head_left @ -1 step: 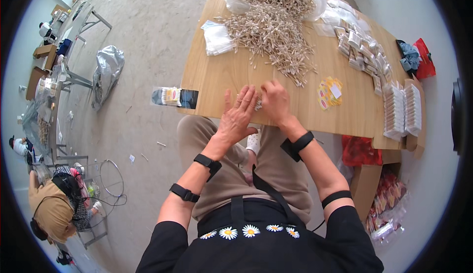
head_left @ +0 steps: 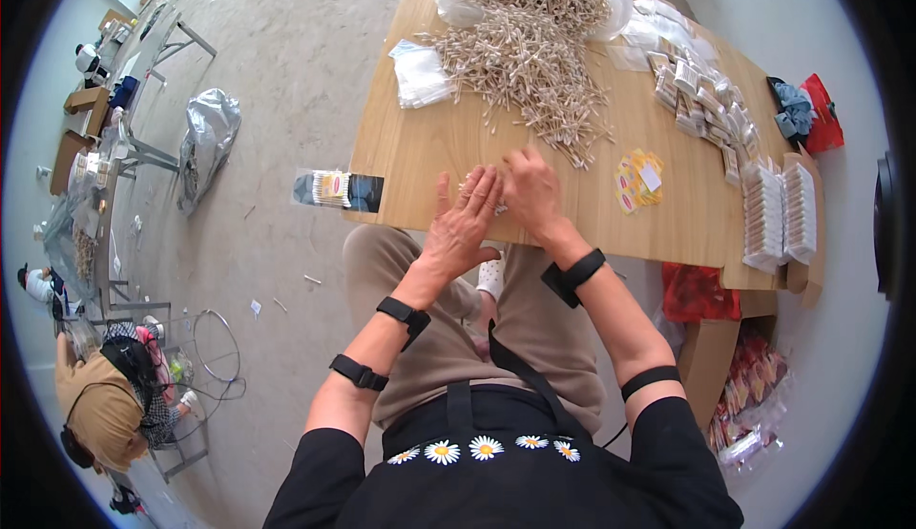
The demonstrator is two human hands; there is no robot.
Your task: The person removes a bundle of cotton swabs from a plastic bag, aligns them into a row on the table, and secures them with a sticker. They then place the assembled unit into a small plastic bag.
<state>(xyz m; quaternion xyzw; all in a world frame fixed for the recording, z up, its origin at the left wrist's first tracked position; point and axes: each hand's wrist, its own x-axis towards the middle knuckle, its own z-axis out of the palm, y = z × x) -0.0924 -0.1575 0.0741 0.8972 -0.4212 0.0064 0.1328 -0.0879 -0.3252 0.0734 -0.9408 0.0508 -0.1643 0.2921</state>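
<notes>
Near the front edge of the wooden table point(head_left: 625, 228), my left hand point(head_left: 463, 219) lies flat with its fingers stretched out and thumb apart. Close beside it on the right, my right hand point(head_left: 531, 190) is closed, its fingers curled down. A few white cotton swab tips point(head_left: 501, 208) show in the gap between the hands; the rest is covered by them. Whatever the right fingers pinch is too small to make out. Beyond both hands spreads a large heap of loose cotton swabs point(head_left: 534, 62), partly in a clear plastic bag point(head_left: 620, 9).
Yellow printed cards point(head_left: 639, 181) lie right of my hands. A swab pack point(head_left: 332, 187) juts over the left table edge. Clear bags point(head_left: 420, 76) sit left of the heap. Filled packs point(head_left: 706, 109) pile at right, beside stacked packs point(head_left: 761, 219). Another person point(head_left: 105, 405) sits lower left.
My right hand has shifted slightly, its fingertips a little farther from me. The left hand has barely moved.
</notes>
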